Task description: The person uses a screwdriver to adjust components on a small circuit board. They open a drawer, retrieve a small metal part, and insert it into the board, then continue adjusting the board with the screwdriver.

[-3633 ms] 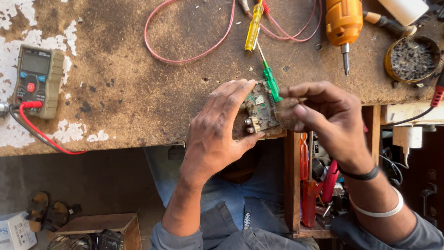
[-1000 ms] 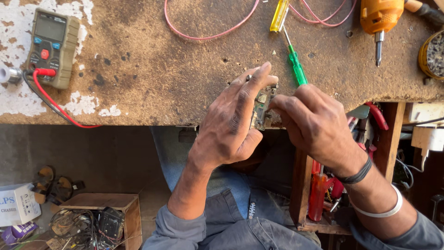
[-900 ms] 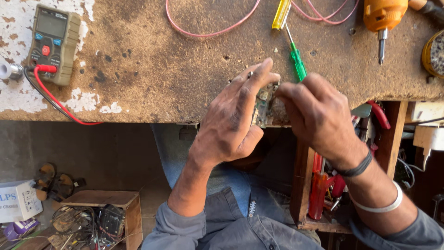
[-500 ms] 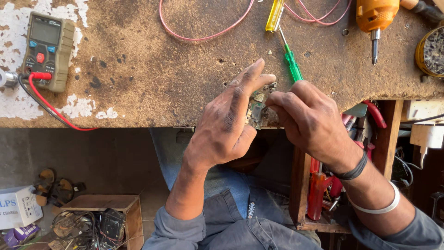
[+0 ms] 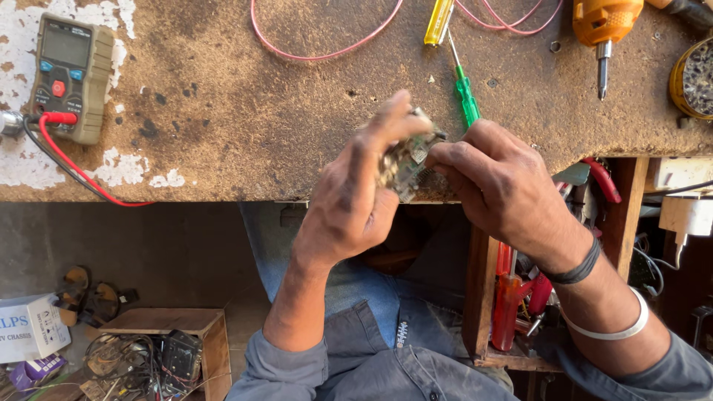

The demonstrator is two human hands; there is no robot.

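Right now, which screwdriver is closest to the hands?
The green screwdriver. Its handle lies just above the right hand; the yellow screwdriver lies farther up the bench.

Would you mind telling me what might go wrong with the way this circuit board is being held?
Both hands, left hand and right hand, hold the small circuit board in the air past the workbench edge; a slip could drop it to the floor. The green screwdriver lies just beyond the knuckles and might get knocked.
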